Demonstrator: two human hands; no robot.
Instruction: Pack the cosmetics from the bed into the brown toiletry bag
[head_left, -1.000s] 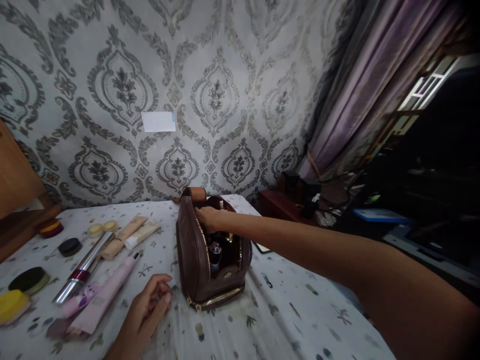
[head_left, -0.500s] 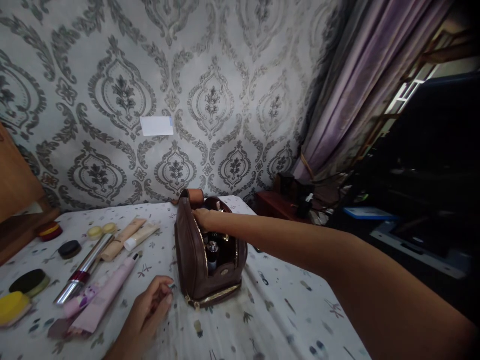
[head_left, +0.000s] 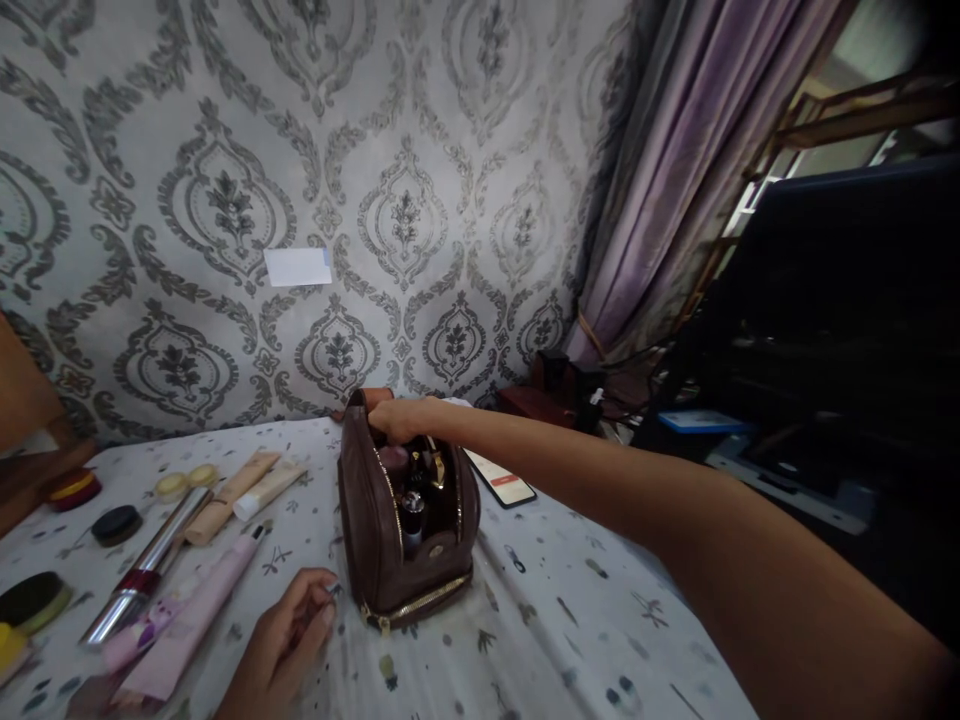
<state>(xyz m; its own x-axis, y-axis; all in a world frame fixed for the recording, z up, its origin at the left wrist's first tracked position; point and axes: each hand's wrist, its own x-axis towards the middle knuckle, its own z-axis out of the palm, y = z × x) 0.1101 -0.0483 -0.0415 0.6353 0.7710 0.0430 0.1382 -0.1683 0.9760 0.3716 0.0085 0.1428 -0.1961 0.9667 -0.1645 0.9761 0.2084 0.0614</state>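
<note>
A brown makeup bag (head_left: 375, 545) stands unzipped on the patterned white cloth, its opening facing me. Inside it are a dark bottle with a shiny cap (head_left: 412, 510) and other cosmetics, partly in shadow. My right hand (head_left: 405, 420) reaches over the far side into the top of the bag, near its brown handle (head_left: 375, 396); its fingertips are hidden. On the cloth to the left of the bag rests my left hand (head_left: 289, 635), fingers curled and thumb close to the index finger. A tiny greyish bit shows at those fingertips, too small to name.
Left lie a pink tube (head_left: 195, 620), a silver tube with a red band (head_left: 146, 570), a beige tube (head_left: 232, 497), a cream tube (head_left: 270, 488), and several round containers, one a black jar (head_left: 116, 524). Behind the bag is a phone (head_left: 508, 485). A patterned wall (head_left: 405, 200) closes the back.
My right hand has risen slightly and moved back toward the bag's top edge, uncovering more of the contents. The phone has come into sight. My left hand keeps its curled pose.
</note>
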